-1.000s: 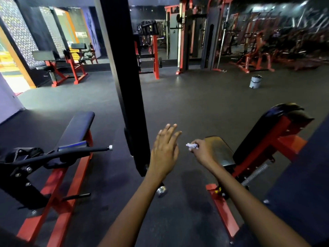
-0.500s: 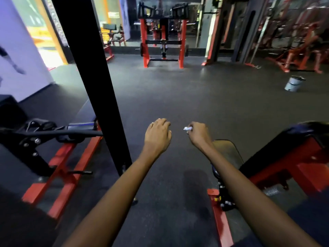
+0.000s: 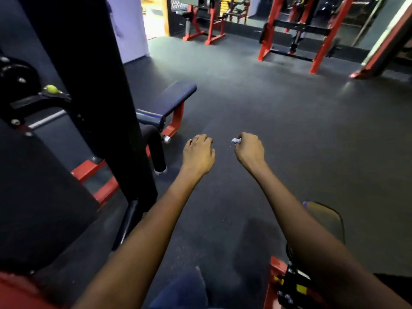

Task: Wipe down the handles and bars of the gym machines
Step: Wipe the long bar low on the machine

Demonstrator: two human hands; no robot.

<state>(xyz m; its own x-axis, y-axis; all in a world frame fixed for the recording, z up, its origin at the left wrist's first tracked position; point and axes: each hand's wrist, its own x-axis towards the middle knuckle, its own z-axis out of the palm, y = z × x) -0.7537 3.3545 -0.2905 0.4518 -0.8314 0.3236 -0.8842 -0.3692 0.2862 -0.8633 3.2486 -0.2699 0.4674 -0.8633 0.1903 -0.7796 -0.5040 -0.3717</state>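
Two hands outstretched, right hand [image 3: 249, 150] pinching white wipe [image 3: 235, 140], left hand [image 3: 198, 152] empty

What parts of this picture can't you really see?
Head view only:
- White wad: mostly hidden inside the right hand; cloth or tissue, cannot tell.
- Left hand: curled fingers hide the palm.
- Far red racks: blurred, cut off by the top edge.
- Black upright post: hides the machine behind.

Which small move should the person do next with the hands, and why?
Probably swing the right hand, which pinches a small white wipe, left to the black padded handle. It is the nearest bar, and neither hand touches any machine; the left hand holds nothing.
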